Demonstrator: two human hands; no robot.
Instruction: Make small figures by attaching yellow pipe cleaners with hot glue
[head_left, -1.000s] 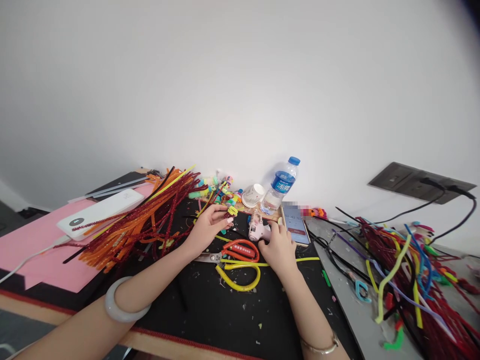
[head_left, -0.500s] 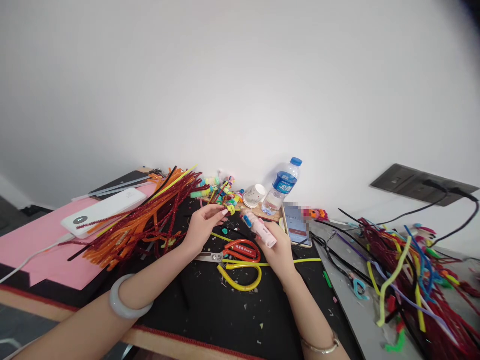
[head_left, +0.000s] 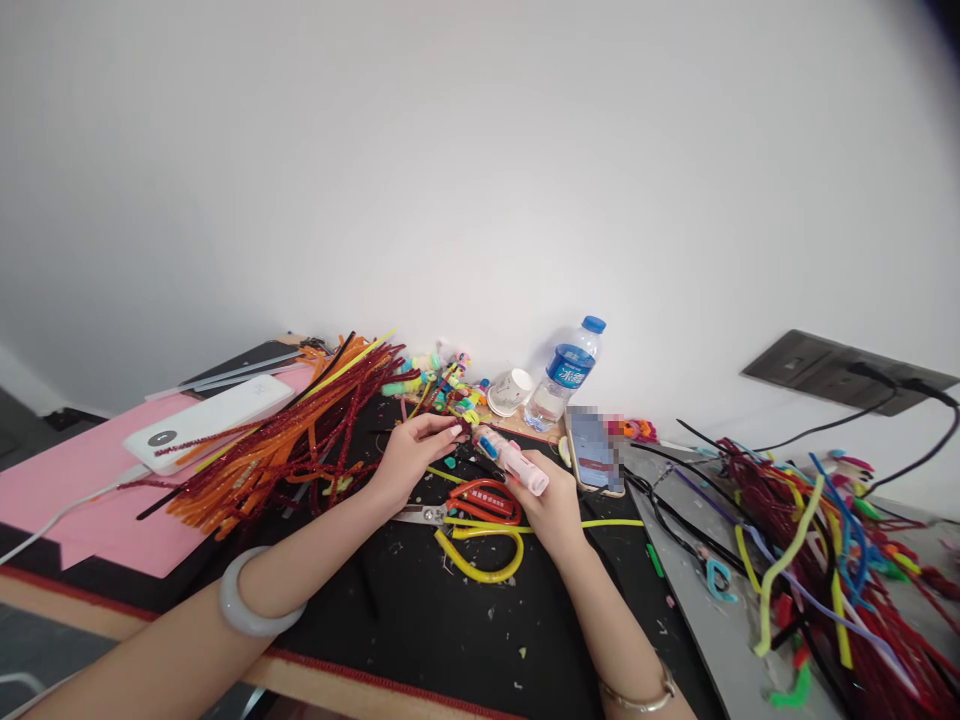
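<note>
The pink glue gun (head_left: 517, 466) has come up off the surface since a second ago and now sits slanted in the right hand (head_left: 551, 505), its nozzle brought right against the small pipe-cleaner piece (head_left: 466, 428), which is pinched in the fingertips of the left hand (head_left: 409, 455) just above the black surface (head_left: 450, 640). Both hands are closed, the left on the piece and the right around the gun's body. It looks like a gluing step, and what follows seems to call for a steady nozzle and fingertips kept off the hot tip. At 6 o'clock from the piece lie the red-handled scissors (head_left: 484, 497) and a yellow loop (head_left: 480, 555), close under the right hand. At 9 o'clock spreads the orange and red stem pile (head_left: 285, 430); at 12 to 1 o'clock stand a paper cup (head_left: 510, 390) and a water bottle (head_left: 562, 375); at 3 o'clock a phone (head_left: 596, 452) lies near the gun. Open room lies mainly at 6 o'clock, toward the surface's near edge; the grey board (head_left: 705, 610) with its tangled stems closes the 4 o'clock side.
</note>
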